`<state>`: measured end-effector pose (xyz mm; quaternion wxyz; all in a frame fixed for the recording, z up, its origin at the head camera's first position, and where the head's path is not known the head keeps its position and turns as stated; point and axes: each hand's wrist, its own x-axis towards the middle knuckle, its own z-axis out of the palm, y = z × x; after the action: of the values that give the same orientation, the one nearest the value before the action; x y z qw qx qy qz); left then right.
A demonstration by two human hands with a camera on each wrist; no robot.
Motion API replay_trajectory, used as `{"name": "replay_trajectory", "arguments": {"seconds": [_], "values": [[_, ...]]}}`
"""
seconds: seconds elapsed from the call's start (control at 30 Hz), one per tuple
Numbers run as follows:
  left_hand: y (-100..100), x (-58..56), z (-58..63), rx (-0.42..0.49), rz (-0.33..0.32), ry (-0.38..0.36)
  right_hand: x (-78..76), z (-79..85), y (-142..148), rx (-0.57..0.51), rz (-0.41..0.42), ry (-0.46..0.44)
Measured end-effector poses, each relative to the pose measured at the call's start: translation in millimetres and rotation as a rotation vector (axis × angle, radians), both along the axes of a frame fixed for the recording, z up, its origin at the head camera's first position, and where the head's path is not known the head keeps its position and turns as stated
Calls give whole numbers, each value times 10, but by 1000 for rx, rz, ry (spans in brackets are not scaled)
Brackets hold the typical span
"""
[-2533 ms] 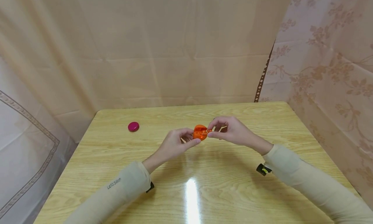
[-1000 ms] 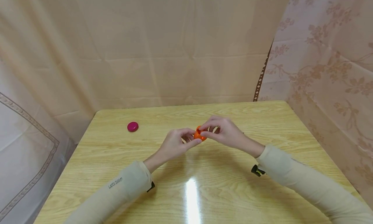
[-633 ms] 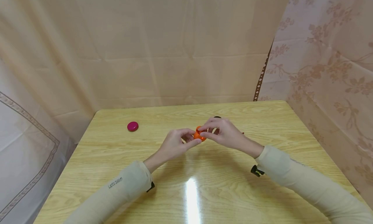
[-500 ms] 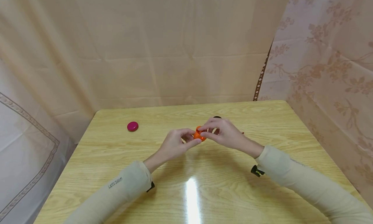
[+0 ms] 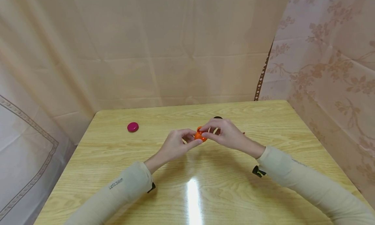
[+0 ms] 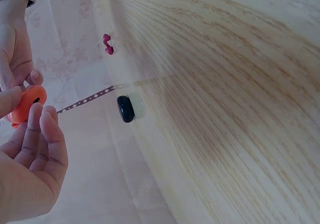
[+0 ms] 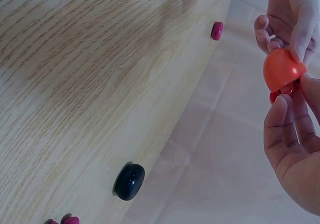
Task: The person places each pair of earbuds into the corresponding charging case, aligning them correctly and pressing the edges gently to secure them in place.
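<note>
Above the table's middle, my left hand [image 5: 177, 143] grips a small glossy orange earbud case [image 5: 200, 138] between thumb and fingers. Its lid stands up in the head view. My right hand [image 5: 224, 132] reaches over the case's right side, its thumb and fingertips pinching at the opening. In the right wrist view, a red-orange earbud [image 7: 287, 89] shows at the rim of the case's shell [image 7: 281, 69], against those fingertips. The fingers mostly cover it, so how deep it sits cannot be told.
A round magenta case [image 5: 133, 127] lies at the table's left. A black oval case [image 5: 217, 117] lies behind my right hand, mostly hidden in the head view. Two small magenta earbuds [image 6: 107, 44] lie near the table edge. Curtains hang behind and at both sides.
Since the earliest frame, my right hand has moved left to the orange case with the earbud, which was outside it. My left hand has stayed nearly still. Over the last half second little differs.
</note>
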<state>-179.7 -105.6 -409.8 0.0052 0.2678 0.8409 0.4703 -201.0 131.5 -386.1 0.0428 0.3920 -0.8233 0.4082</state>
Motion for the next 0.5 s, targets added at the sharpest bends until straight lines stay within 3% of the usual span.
{"name": "replay_trajectory", "arguments": {"seconds": [0.23, 0.37, 0.5], "values": [[-30, -10, 24, 5, 33, -6, -83, -28, 52, -43, -90, -39], [-48, -21, 39, 21, 41, 2, -147, -79, 114, -65, -152, -165], [-50, -26, 37, 29, 42, -7, -175, -109, 135, -74, -141, -332]]}}
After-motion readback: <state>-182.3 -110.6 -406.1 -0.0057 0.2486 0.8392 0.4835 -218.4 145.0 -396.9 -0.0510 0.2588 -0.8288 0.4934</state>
